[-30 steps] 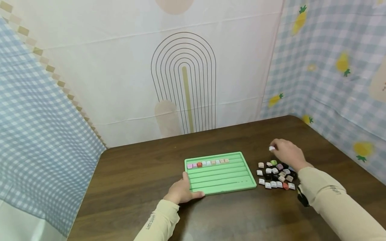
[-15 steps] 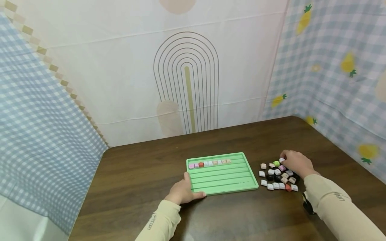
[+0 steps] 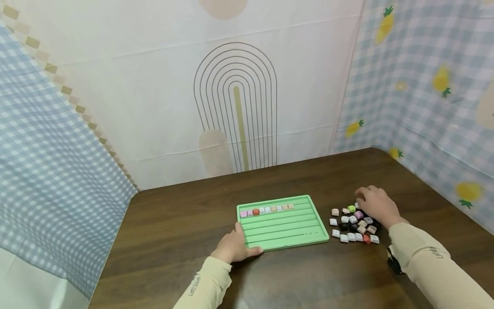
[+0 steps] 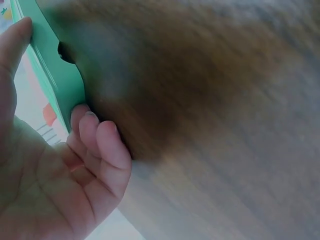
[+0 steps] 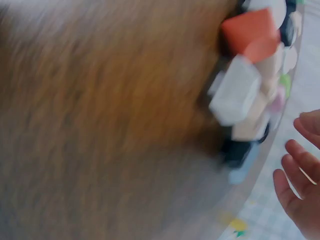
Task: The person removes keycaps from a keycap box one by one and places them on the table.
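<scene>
My left hand [image 3: 230, 246] grips the near left corner of a green tray [image 3: 283, 229] with several raised ridges. In the left wrist view the thumb lies along the tray's edge and the curled fingertips [image 4: 107, 142] touch its side. A row of pink, red, white and beige keycaps [image 3: 256, 212] stands along the tray's far slot. My right hand [image 3: 379, 207] hovers over the far right of a group of loose keycaps [image 3: 345, 219], close to a white keycap [image 3: 356, 205]. Its fingers [image 5: 285, 192] are loosely bent and apart from the thumb, with nothing between them.
The loose keycaps, among them a red keycap [image 3: 366, 239] and a lime green keycap [image 3: 351, 208], lie right of the tray on a dark wooden table [image 3: 185, 214]. A white cloth [image 3: 162, 107] hangs behind, with checked cloths [image 3: 417, 107] at both sides.
My right hand has brought a white keycap down to the far side of the loose group, let it go and lifted slightly. The left hand and the tray have stayed in place.
</scene>
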The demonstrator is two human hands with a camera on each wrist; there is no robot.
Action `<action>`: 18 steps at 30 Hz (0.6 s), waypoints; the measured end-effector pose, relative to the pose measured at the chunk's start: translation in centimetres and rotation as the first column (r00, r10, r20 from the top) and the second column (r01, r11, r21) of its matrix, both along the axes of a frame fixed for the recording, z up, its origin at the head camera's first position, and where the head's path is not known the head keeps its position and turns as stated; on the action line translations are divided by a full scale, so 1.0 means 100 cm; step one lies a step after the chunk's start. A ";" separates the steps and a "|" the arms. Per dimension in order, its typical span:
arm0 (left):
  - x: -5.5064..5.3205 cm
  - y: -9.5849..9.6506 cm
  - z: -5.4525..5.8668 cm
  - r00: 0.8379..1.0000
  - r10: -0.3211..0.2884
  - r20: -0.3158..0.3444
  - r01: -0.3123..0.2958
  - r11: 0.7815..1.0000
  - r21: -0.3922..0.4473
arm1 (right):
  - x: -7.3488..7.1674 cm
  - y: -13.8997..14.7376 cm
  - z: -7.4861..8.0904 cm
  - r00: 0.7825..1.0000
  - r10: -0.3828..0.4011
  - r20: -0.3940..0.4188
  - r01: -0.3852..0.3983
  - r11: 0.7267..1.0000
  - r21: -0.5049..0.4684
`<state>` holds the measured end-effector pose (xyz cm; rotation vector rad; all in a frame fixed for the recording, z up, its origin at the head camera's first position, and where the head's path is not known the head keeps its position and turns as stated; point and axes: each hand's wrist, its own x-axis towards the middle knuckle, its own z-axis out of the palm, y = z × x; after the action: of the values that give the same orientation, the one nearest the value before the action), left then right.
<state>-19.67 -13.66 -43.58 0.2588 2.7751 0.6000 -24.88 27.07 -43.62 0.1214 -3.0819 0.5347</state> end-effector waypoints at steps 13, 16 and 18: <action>0.004 0.002 -0.001 1.000 -0.006 -0.001 0.006 0.999 -0.035 | -0.013 -0.091 0.015 0.971 0.213 -0.108 -0.215 0.977 -0.011; 0.004 0.003 -0.001 1.000 -0.004 0.004 0.004 1.000 -0.026 | -0.014 -0.114 0.014 0.966 0.249 -0.069 -0.251 0.968 -0.016; 0.004 0.003 -0.002 1.000 -0.005 0.006 0.005 1.000 -0.024 | -0.014 -0.127 0.012 0.960 0.274 -0.052 -0.275 0.961 -0.015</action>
<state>-19.22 -13.32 -43.75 0.2581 2.7728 0.5655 -26.23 14.39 -42.38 0.5607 -3.0261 0.5620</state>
